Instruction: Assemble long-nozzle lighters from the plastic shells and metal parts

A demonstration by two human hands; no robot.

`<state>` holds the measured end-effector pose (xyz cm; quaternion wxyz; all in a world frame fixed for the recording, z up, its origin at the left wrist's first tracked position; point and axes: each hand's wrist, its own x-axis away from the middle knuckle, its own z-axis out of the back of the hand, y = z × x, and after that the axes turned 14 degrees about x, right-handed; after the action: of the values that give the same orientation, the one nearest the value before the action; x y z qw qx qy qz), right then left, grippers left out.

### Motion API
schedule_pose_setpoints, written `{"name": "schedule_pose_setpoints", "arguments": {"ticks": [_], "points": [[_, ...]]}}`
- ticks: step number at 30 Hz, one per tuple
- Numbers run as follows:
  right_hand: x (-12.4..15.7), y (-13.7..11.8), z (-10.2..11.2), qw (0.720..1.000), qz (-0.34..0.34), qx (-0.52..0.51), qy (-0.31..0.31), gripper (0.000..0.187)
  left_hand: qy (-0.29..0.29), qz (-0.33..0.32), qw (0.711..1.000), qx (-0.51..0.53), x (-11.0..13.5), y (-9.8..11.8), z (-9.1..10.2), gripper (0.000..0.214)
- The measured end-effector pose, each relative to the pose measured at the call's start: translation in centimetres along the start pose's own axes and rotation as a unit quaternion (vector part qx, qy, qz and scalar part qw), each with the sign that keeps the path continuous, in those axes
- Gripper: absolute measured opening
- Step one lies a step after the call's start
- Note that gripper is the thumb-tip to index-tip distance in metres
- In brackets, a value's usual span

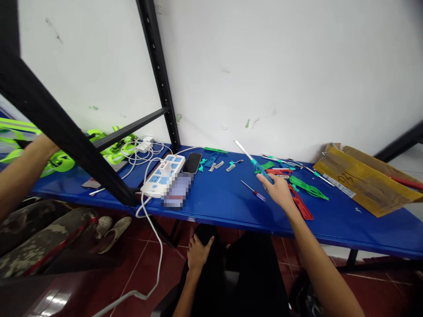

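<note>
My right hand [276, 188] is closed round the blue handle of a long-necked stick lighter [253, 161]. Its slotted metal tube points up and left above the blue table. Resting on my left knee, my left hand [198, 252] is open with its fingers spread and holds nothing. Just left of my right hand lies a screwdriver [254, 191] with a clear purple handle. Around and behind that hand are red handle shells [300, 202], a green shell [309, 188] and several metal tubes [279, 160]. Small clear parts [230, 166] and a blue shell [212, 159] lie farther left.
A power strip [165, 175], a black phone [192, 163] and a partly blurred flat item [177, 190] lie left on the table [218, 198]. An open cardboard box [363, 180] stands right. A black shelf post [76, 136] separates me from another person's arm [26, 169] by bright yellow straps.
</note>
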<state>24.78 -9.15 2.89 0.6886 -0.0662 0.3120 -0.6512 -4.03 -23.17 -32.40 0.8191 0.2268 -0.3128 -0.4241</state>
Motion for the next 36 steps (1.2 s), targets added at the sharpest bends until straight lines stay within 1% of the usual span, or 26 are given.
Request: {"name": "schedule_pose_setpoints", "arguments": {"ticks": [1, 3, 4, 5, 6, 9, 10, 12, 14, 16, 17, 19, 20, 21, 23, 26, 28, 31, 36], "points": [[-0.1, -0.5, 0.5, 1.000, 0.003, -0.013, 0.026, 0.071, -0.001, 0.002, 1.000, 0.001, 0.0, 0.0, 0.0, 0.112], [-0.2, -1.5, 1.3, 0.993, -0.006, -0.037, 0.111, 0.066, -0.002, 0.005, 1.000, 0.002, 0.0, 0.1, 0.1, 0.112], [-0.2, -2.1, 1.4, 0.989, -0.010, -0.035, 0.142, 0.065, -0.002, 0.005, 1.000, 0.001, 0.0, 0.1, 0.1, 0.113], [-0.2, -2.6, 1.3, 0.989, -0.010, -0.018, 0.145, 0.065, -0.003, 0.006, 1.000, 0.000, 0.0, 0.1, 0.1, 0.113], [-0.2, -3.0, 0.9, 0.992, -0.012, 0.012, 0.123, 0.066, -0.004, 0.006, 1.000, -0.002, 0.0, 0.2, 0.2, 0.112], [0.3, -3.9, -0.9, 0.997, 0.013, 0.061, 0.037, 0.063, -0.008, 0.009, 1.000, -0.006, 0.3, 0.5, 0.4, 0.110], [0.5, -4.0, -1.4, 0.998, 0.016, 0.055, 0.028, 0.062, -0.009, 0.009, 1.000, -0.008, 0.3, 0.6, 0.5, 0.109], [1.1, -3.9, -1.9, 1.000, 0.009, -0.004, -0.002, 0.063, -0.011, 0.007, 1.000, -0.009, 0.5, 0.9, 0.7, 0.108], [1.7, -3.7, -2.0, 0.991, -0.022, -0.122, -0.059, 0.065, -0.010, 0.005, 1.000, -0.010, 0.6, 1.1, 0.8, 0.108], [2.3, -3.4, -1.9, 0.961, -0.062, -0.238, -0.130, 0.065, -0.010, 0.008, 1.000, -0.011, 0.6, 1.2, 0.8, 0.108], [2.5, -3.3, -2.0, 0.944, -0.080, -0.280, -0.153, 0.065, -0.010, 0.010, 1.000, -0.012, 0.6, 1.3, 0.8, 0.108], [2.9, -3.1, -2.3, 0.924, -0.103, -0.327, -0.171, 0.065, -0.011, 0.012, 1.000, -0.015, 0.6, 1.4, 0.9, 0.109], [3.2, -3.1, -2.6, 0.921, -0.108, -0.335, -0.168, 0.065, -0.011, 0.012, 1.000, -0.016, 0.6, 1.4, 0.9, 0.110], [3.4, -3.0, -3.0, 0.922, -0.110, -0.335, -0.160, 0.065, -0.012, 0.011, 1.000, -0.017, 0.6, 1.4, 0.9, 0.111], [4.0, -3.0, -3.9, 0.937, -0.105, -0.308, -0.126, 0.063, -0.015, 0.009, 1.000, -0.020, 0.6, 1.4, 1.0, 0.112], [4.9, -2.8, -5.4, 0.974, -0.078, -0.207, -0.044, 0.056, -0.020, 0.015, 0.999, -0.025, 0.5, 1.4, 1.0, 0.112], [5.3, -2.5, -6.2, 0.989, -0.060, -0.136, -0.005, 0.052, -0.022, 0.019, 0.999, -0.028, 0.4, 1.4, 1.0, 0.112], [5.8, -2.2, -6.7, 0.995, -0.050, -0.082, -0.001, 0.046, -0.023, 0.022, 0.999, -0.028, 0.3, 1.4, 1.0, 0.113], [6.0, -2.0, -6.7, 0.997, -0.043, -0.056, -0.006, 0.044, -0.018, 0.021, 0.999, -0.023, 0.3, 1.4, 1.0, 0.111]]}}
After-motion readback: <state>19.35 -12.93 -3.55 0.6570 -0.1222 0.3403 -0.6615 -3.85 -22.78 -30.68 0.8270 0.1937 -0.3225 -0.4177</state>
